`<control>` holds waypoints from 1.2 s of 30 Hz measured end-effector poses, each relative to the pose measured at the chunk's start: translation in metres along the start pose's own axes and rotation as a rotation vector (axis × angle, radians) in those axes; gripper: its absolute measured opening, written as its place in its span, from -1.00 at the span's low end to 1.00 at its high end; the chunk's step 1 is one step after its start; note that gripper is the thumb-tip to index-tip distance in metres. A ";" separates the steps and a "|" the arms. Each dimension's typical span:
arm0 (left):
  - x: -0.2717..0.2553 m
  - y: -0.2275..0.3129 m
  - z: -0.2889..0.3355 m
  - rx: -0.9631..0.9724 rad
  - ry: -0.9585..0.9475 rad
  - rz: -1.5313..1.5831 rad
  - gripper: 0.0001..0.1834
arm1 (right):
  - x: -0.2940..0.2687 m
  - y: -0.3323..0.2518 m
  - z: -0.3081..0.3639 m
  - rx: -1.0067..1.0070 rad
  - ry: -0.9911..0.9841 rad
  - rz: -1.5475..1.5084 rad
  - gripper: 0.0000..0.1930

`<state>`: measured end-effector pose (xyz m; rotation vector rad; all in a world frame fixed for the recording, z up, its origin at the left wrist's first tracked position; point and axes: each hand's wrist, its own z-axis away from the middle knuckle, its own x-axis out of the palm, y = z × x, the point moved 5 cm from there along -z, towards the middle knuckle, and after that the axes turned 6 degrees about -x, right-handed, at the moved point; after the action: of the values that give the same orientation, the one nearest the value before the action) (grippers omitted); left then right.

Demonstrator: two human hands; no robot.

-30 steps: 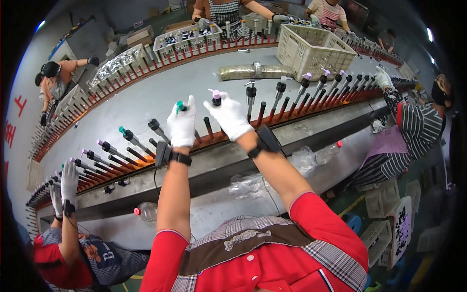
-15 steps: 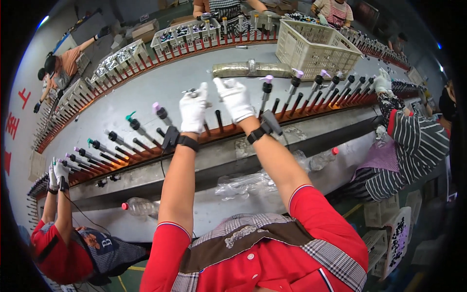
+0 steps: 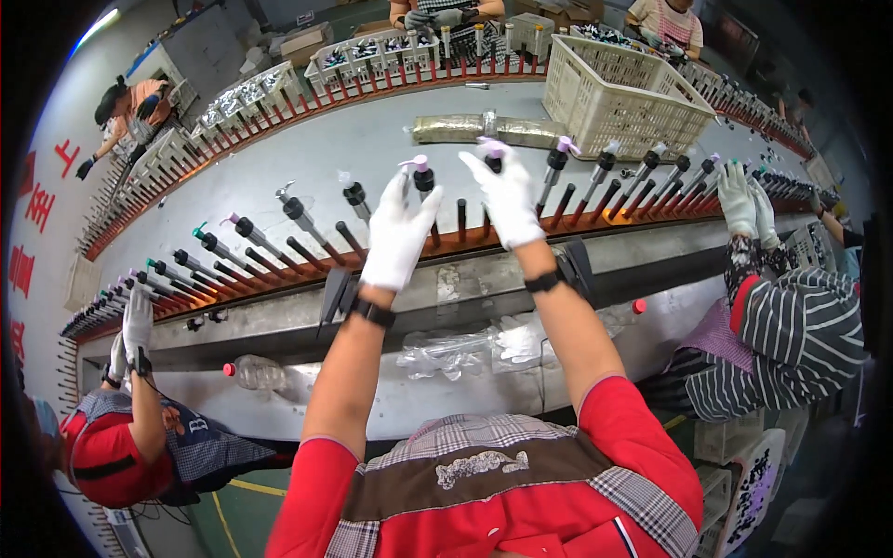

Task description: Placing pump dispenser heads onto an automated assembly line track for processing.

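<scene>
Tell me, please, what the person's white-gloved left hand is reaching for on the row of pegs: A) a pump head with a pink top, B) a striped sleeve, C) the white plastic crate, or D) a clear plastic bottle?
A: the left hand has its fingertips at a pump head with a pink top standing on a peg, while the clear plastic bottle lies on the lower ledge and the white plastic crate stands farther back.

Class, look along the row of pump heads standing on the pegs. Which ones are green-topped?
The two green-topped pump heads stand left of the left hand; those near the hands have pink or white tops.
</scene>
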<state>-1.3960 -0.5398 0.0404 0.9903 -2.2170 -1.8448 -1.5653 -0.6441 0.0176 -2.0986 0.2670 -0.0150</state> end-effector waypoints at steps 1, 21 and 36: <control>0.017 0.011 -0.013 -0.070 -0.078 -0.050 -0.64 | 0.011 0.008 -0.011 0.125 -0.130 -0.148 -0.69; 0.130 0.049 0.027 0.094 -0.193 -0.068 -0.69 | -0.195 0.063 -0.068 -0.093 0.237 0.247 -0.55; 0.192 0.067 0.002 -0.086 -0.128 -0.661 -0.44 | -0.239 0.051 -0.060 0.195 -0.069 0.172 -0.83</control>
<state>-1.5752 -0.6355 0.0384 1.7925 -1.9907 -2.2720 -1.8150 -0.6731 0.0287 -1.8734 0.3878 0.1294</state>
